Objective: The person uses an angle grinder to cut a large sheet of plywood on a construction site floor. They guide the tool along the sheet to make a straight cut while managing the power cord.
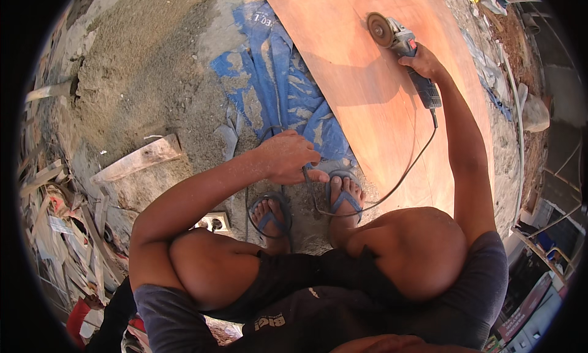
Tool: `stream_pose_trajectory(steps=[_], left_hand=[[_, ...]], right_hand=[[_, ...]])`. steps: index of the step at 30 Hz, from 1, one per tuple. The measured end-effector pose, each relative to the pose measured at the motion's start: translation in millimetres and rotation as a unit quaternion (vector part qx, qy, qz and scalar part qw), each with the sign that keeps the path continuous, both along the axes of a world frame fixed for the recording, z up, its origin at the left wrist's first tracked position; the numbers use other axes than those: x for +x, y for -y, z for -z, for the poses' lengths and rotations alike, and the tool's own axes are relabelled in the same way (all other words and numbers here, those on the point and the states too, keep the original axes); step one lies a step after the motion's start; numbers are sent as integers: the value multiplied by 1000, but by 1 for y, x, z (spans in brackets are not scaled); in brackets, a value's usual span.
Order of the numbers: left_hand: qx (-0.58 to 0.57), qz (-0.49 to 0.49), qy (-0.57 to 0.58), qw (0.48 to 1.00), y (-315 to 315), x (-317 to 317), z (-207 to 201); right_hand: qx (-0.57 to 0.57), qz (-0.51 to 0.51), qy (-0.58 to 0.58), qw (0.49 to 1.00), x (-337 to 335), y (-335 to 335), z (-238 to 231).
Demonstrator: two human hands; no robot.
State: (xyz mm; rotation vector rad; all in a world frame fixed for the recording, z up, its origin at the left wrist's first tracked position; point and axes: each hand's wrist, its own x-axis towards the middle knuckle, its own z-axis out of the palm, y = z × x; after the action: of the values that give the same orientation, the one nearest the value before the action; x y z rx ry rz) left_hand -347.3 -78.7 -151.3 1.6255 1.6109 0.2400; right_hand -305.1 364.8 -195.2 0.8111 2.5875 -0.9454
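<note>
My right hand is closed round the body of an angle grinder, held over a large sheet of plywood. The grinder's round brown disc points away from me, toward the far part of the sheet. From its rear end a dark power cord curves back toward my feet. My left hand grips that cord above my sandals, its fingers bent and partly hidden. Whether the disc touches the wood or spins, I cannot tell.
A blue tarp smeared with cement lies left of the plywood. Beyond it spreads a sand heap, with a wooden board on it. A white socket block sits by my left foot. Scrap wood is piled far left.
</note>
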Motion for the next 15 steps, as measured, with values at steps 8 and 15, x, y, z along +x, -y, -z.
stream_pose_trajectory(steps=[8, 15], left_hand=[[-9, -7, 8, 1000, -2, -2, -1], [-22, -9, 5, 1000, 0, -3, -2]], right_hand=[[15, -5, 51, 999, -13, -14, 9], [-10, -21, 42, 999, -26, -17, 13]])
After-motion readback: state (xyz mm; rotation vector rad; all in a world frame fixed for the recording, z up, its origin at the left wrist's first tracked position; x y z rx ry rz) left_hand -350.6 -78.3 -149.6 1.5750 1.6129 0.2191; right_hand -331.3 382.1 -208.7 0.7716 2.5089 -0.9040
